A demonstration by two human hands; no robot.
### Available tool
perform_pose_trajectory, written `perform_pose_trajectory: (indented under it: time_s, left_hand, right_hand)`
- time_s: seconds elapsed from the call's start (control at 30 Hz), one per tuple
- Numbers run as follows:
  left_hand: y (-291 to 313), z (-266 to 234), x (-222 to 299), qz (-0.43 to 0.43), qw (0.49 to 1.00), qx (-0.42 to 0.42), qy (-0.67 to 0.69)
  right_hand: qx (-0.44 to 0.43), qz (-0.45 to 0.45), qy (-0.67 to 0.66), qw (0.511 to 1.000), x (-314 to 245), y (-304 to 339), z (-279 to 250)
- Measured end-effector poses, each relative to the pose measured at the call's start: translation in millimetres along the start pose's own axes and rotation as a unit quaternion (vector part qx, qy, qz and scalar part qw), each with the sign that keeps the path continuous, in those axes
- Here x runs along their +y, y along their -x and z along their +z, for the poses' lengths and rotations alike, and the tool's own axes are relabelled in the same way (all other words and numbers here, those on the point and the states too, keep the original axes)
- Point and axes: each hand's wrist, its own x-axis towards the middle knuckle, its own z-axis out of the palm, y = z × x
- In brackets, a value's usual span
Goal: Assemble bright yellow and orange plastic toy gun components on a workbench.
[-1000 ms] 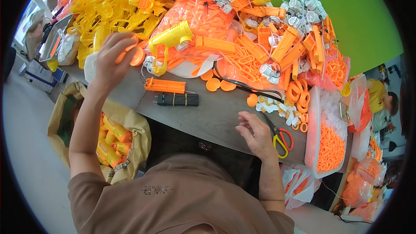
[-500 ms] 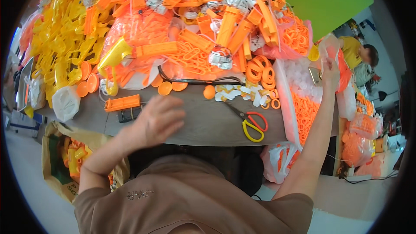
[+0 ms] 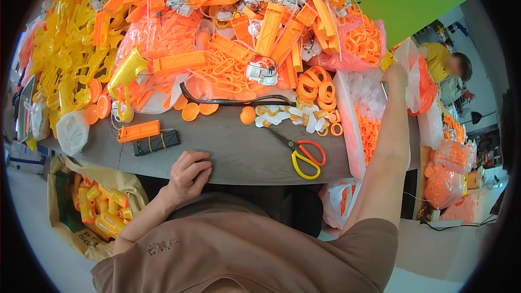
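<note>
My left hand rests at the table's front edge, its fingers curled in, with nothing seen in them. Beyond it lie a black rectangular part and an orange rectangular housing. My right arm stretches far to the right, and my right hand is by a translucent bag. Its fingers are mostly hidden, so I cannot tell what they grip. Just left of that hand sit translucent white pieces and small orange rings. Scissors with one red and one yellow handle lie partly spread on the table.
A heap of yellow shells and orange housings covers the table's far side. A black cable strip lies before it. At lower left stands a paper bag of yellow-orange parts. Another person is at far right.
My left hand has come down toward the table edge and its fingers have curled, uncovering the black part. My right hand has shifted slightly left and nearer. The view has turned a little.
</note>
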Motion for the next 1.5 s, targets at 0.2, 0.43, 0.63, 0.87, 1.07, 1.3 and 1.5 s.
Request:
perform_pose_trajectory:
  time_s: [0.2, 0.43, 0.63, 0.87, 1.07, 1.3, 1.5]
  left_hand:
    - [-1, 1, -2, -0.010, 1.000, 0.006, 0.021]
    - [1, 1, -1, -0.009, 1.000, 0.012, 0.021]
    - [-15, -23, 10, -0.074, 0.994, 0.001, 0.081]
    - [-43, -47, 14, 0.090, 0.989, -0.106, 0.054]
    - [-15, -36, -9, 0.071, 0.969, -0.225, -0.068]
    - [-9, 1, 7, -0.032, 0.971, -0.178, -0.157]
    - [-12, -5, 7, -0.013, 0.980, -0.155, -0.125]
  right_hand:
    - [0.055, 0.017, -0.020, 0.998, 27, 8, -20]
    - [0.305, -0.057, -0.089, 0.946, 79, 60, -69]
    - [0.224, -0.093, -0.554, 0.796, 2, 204, -144]
    - [-0.232, -0.292, -0.654, 0.658, -130, 338, -82]
    - [-0.155, -0.443, -0.520, 0.713, -175, 342, -57]
    - [-0.086, -0.356, -0.522, 0.771, -195, 276, -83]
    - [0.026, -0.337, -0.286, 0.897, -235, 237, -62]
